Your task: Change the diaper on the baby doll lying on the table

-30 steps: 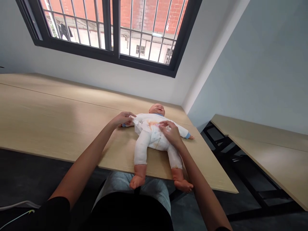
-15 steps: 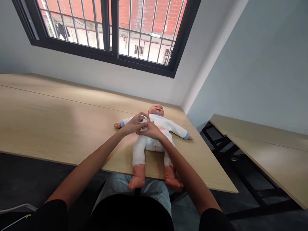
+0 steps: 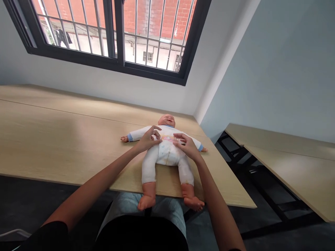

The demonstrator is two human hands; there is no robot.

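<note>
A baby doll lies on its back, feet toward me, in a white top with blue cuffs. Round its hips is a white diaper with a coloured band at the waist. My left hand is at the left side of the waist, fingers bent and thumb apart from them. On the opposite side, my right hand rests at the waist with curved fingers spread from the thumb. No object shows between the fingers of either hand. Whether the fingertips press on the diaper is hard to see.
The doll lies on a pale wooden table, its feet hanging past the front edge. Beyond the table stands a wall with a barred, dark-framed window. A second wooden table is at the right, past a gap.
My right hand has moved right, away from my left hand, to the other side of the waist. The diaper's front is now uncovered. My left hand stays at the left side.
</note>
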